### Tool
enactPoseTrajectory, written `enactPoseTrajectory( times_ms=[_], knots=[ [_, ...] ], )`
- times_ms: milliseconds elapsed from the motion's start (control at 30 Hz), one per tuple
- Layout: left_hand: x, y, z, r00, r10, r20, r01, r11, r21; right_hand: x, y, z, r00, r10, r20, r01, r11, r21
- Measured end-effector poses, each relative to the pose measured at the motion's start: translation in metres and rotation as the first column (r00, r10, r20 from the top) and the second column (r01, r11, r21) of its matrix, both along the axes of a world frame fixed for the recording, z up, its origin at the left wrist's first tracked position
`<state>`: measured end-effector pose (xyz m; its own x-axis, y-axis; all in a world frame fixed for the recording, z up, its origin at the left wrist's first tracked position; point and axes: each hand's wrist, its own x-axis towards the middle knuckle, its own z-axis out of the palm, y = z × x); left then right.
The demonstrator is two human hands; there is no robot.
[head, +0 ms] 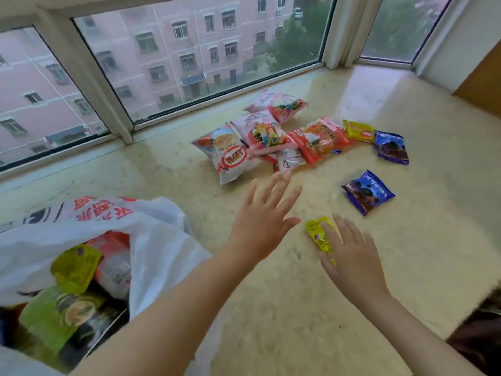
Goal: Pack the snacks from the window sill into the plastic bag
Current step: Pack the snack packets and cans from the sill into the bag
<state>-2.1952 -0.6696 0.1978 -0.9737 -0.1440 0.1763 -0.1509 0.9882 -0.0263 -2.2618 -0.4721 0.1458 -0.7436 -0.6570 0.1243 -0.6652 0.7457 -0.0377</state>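
Observation:
A white plastic bag with red print lies open at the lower left, with yellow-green and red snack packets inside. My left hand hovers over the marble sill with fingers spread, holding nothing, just short of a pile of snack packets. My right hand lies with straight fingers on a small yellow packet. A blue cookie packet sits just beyond it, a second blue packet farther back, and a yellow packet beside that one.
Large windows line the far side of the sill. A wooden panel stands at the right edge. A dark object shows at the lower right corner. Bare sill lies between the bag and the pile.

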Motion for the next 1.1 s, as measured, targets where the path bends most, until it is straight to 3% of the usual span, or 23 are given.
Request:
enactPoseTrajectory(
  times_ms=[233,300,367,433,467,533,600,667,767,800,867,900,933,1000,1100],
  knots=[
    [-0.049,0.035,-0.051,0.937,0.068,0.343,-0.153,0.962,0.226,-0.031,0.002,-0.037,0.928,-0.165,0.335,0.191,0.981,-0.046],
    [-0.059,0.046,-0.068,0.908,0.066,0.414,-0.227,0.907,0.354,-0.035,-0.001,-0.041,0.898,-0.169,0.405,0.22,0.972,-0.081],
    [-0.066,0.058,-0.08,0.905,0.026,0.424,-0.28,0.788,0.548,-0.039,-0.003,-0.045,0.888,-0.169,0.428,0.254,0.956,-0.148],
    [-0.075,0.069,-0.085,0.935,0.036,0.353,-0.298,0.621,0.725,-0.044,-0.002,-0.05,0.874,-0.186,0.449,0.312,0.924,-0.223],
    [-0.079,0.073,-0.084,0.951,0.093,0.295,-0.302,0.487,0.819,-0.048,0.0,-0.054,0.853,-0.197,0.483,0.362,0.89,-0.277],
    [-0.089,0.08,-0.08,0.932,0.271,0.24,-0.275,0.098,0.957,-0.056,0.003,-0.058,0.786,-0.159,0.597,0.486,0.756,-0.438],
    [-0.101,0.086,-0.073,0.886,0.346,0.308,-0.246,-0.212,0.946,-0.062,0.002,-0.054,0.736,-0.067,0.673,0.566,0.606,-0.559],
    [-0.113,0.096,-0.069,0.887,0.253,0.386,-0.293,-0.337,0.895,-0.068,-0.001,-0.044,0.709,0.036,0.704,0.58,0.538,-0.612],
    [-0.125,0.098,-0.067,0.864,0.284,0.416,-0.309,-0.352,0.883,-0.088,0.004,-0.034,0.68,0.178,0.711,0.546,0.524,-0.653],
    [-0.13,0.094,-0.068,0.843,0.343,0.415,-0.294,-0.352,0.889,-0.098,0.008,-0.035,0.681,0.16,0.715,0.589,0.46,-0.664],
    [-0.136,0.081,-0.07,0.807,0.425,0.409,-0.272,-0.347,0.897,-0.123,0.017,-0.039,0.645,-0.017,0.764,0.753,0.188,-0.631],
    [-0.138,0.076,-0.071,0.797,0.44,0.413,-0.274,-0.345,0.898,-0.138,0.02,-0.042,0.584,-0.147,0.798,0.811,0.068,-0.581],
    [-0.138,0.072,-0.07,0.794,0.443,0.416,-0.281,-0.34,0.898,-0.153,0.022,-0.045,0.502,-0.278,0.819,0.856,0.024,-0.516],
    [-0.136,0.067,-0.07,0.803,0.428,0.415,-0.3,-0.312,0.901,-0.179,0.021,-0.049,0.376,-0.468,0.8,0.924,0.123,-0.362],
    [-0.129,0.064,-0.069,0.822,0.405,0.401,-0.316,-0.262,0.912,-0.199,0.011,-0.047,0.453,-0.542,0.708,0.874,0.425,-0.234]
  ],
)
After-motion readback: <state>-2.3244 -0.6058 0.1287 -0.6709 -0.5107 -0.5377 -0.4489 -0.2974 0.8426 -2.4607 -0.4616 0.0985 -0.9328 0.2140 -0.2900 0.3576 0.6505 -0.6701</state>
